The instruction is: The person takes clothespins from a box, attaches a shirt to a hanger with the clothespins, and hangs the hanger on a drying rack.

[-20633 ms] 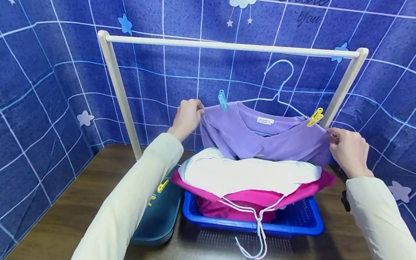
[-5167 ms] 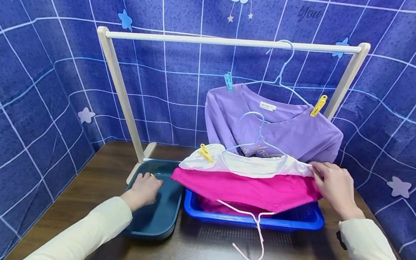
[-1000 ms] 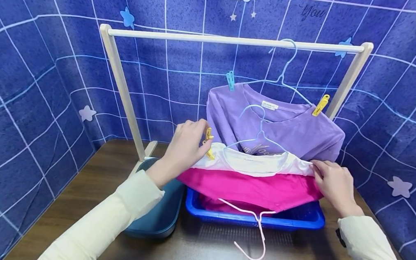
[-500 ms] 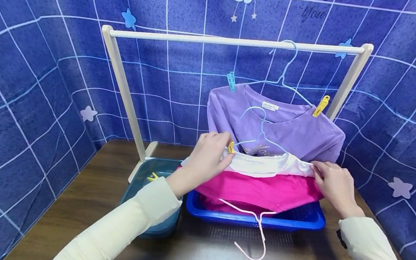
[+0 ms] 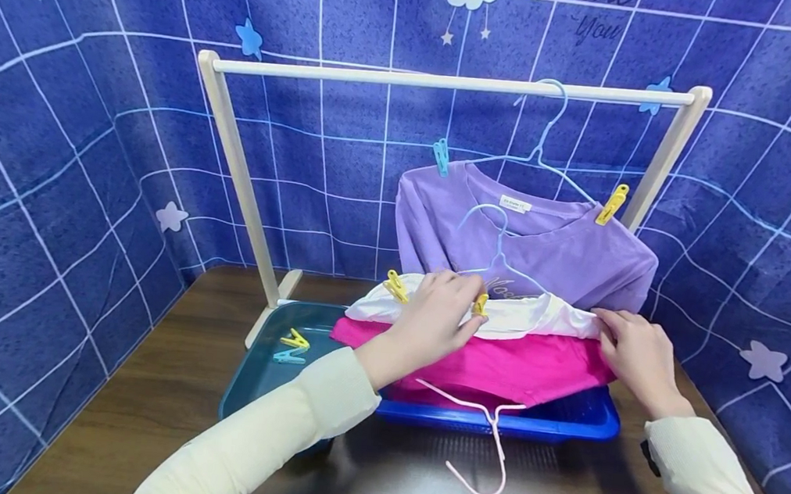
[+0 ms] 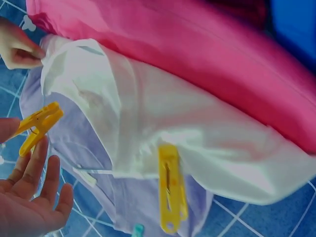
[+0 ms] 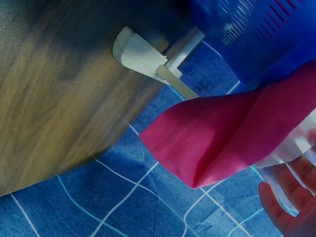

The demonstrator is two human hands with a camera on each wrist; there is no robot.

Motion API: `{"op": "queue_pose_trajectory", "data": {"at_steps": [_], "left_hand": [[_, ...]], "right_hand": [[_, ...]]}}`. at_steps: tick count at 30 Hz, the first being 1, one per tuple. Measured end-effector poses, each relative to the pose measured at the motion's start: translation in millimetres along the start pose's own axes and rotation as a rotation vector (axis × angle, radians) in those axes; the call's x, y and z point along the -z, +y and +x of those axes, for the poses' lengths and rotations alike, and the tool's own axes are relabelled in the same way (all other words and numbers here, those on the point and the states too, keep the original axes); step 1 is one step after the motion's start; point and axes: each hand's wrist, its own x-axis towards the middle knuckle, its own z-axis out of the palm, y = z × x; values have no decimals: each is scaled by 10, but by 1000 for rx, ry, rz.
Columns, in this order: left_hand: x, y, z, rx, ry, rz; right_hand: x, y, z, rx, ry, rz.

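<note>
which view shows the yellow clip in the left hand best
Left wrist: the held clip shows large, nearly whole. Head shows it small, partly hidden by the left hand; right wrist doesn't show it.

The left hand (image 5: 432, 311) pinches a yellow plastic clothespin (image 5: 481, 304) near the neckline of a white fabric shirt (image 5: 519, 319) on a slim light-blue hanger (image 5: 500, 250), one shoulder pinched by the right hand (image 5: 638, 356).

Left hand (image 5: 435, 313) hides the white shirt (image 5: 523, 319) — partly.
</note>
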Motion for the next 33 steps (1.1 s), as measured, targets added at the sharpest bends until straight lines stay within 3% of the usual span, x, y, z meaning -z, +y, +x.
{"op": "queue_pose_trajectory", "data": {"at_steps": [12, 33], "left_hand": [[-214, 232, 164, -83, 19, 98], [-444, 607, 587, -152, 64, 192]], "right_hand": [[1, 0, -11, -7, -10, 13], [-20, 23, -28, 7, 24, 29]]}}
